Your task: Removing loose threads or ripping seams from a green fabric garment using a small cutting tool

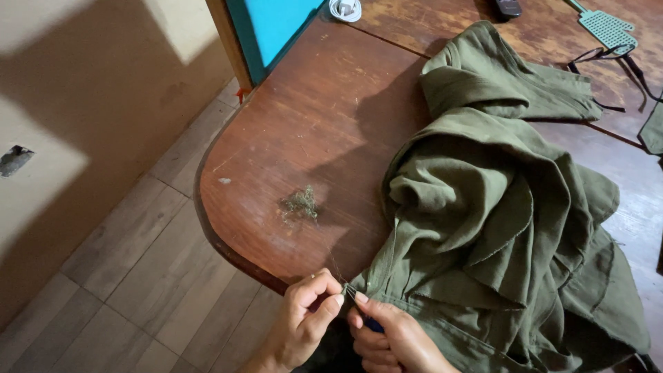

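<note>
Pinching loose threads at the near hem of the green garment (pixel 483 207), both hands' fingers (pixel 324 304) are pressed together; a steady pull seems needed next.

Lighting is dim and warm throughout. The brightest areas are pale patches on the wall (pixel 41 166) at left, with hard diagonal shadow edges between them, indicating a strong source behind or above the camera. A broad dark shadow falls across the table (pixel 311 117) from the upper centre down toward the hands (pixel 345 318). Faint sheen shows on the worn table surface; no harsh glare. The green cloth (pixel 497 228) shows deep shadow in its folds. Focus is acceptable at centre. The lower edge and the hands are slightly soft. Mild wide-angle stretching appears at the corners.
</note>
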